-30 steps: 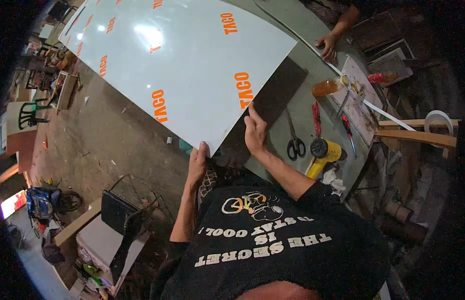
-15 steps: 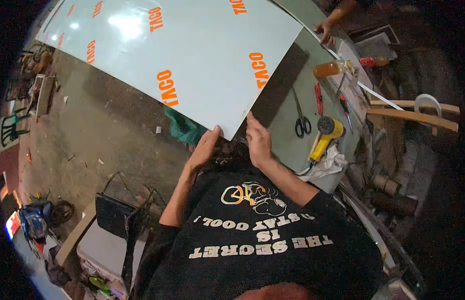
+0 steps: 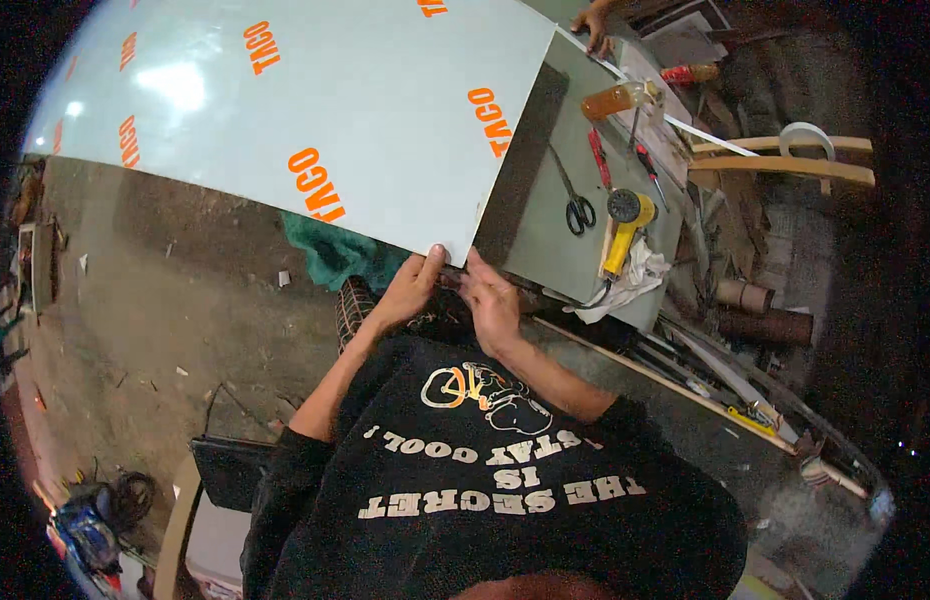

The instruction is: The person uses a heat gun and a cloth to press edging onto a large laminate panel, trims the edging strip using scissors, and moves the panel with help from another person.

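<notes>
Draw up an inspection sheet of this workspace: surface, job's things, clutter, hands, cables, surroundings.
Surface: green-grey table, partly hidden.
Job's things: white panel with orange print.
Clutter: scissors, yellow tool, crumpled cloth, amber bottle, all right of the panel.
Hands: left hand holds the near corner, thumb on top; right hand at its right edge, grip unclear.
Cables: none clearly made out.
Surroundings: another person's hand near the panel's far corner; floor has scraps.

Orange lettering [image 3: 316, 184] patterns the white panel [image 3: 385, 115]; the heat gun [image 3: 619, 250] is yellow.
</notes>
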Demonstrator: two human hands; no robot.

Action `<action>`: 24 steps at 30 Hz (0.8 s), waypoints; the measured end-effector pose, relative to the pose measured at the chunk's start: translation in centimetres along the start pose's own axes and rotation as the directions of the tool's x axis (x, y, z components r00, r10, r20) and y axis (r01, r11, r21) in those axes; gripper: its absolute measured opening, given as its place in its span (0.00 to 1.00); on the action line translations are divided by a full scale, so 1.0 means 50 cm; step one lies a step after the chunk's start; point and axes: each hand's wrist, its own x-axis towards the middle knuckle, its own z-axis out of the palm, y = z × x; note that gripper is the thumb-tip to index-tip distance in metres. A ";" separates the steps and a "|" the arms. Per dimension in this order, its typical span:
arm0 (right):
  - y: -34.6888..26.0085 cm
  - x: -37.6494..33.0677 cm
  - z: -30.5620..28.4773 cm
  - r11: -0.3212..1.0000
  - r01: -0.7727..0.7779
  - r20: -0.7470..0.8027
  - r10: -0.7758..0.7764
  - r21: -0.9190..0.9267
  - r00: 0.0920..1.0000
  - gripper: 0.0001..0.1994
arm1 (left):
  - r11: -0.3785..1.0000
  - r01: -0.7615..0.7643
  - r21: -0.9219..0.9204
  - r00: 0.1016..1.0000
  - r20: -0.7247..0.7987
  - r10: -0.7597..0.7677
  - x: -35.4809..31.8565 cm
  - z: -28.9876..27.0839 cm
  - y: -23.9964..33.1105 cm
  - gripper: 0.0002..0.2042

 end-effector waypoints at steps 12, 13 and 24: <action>-0.012 -0.051 -0.089 0.932 0.167 -0.008 -0.179 -0.321 0.984 0.16 | 0.891 0.038 0.453 0.929 0.313 -0.199 -0.024 -0.072 0.101 0.22; -0.003 -0.034 -0.131 0.870 0.214 -0.084 -0.278 -0.444 0.957 0.15 | 0.855 -0.004 0.519 0.961 0.240 -0.140 -0.035 -0.063 0.137 0.19; -0.208 0.193 -0.319 0.277 0.075 -0.088 -0.532 -0.958 0.842 0.23 | 0.009 -0.253 0.967 0.827 0.211 0.520 0.142 0.045 0.140 0.34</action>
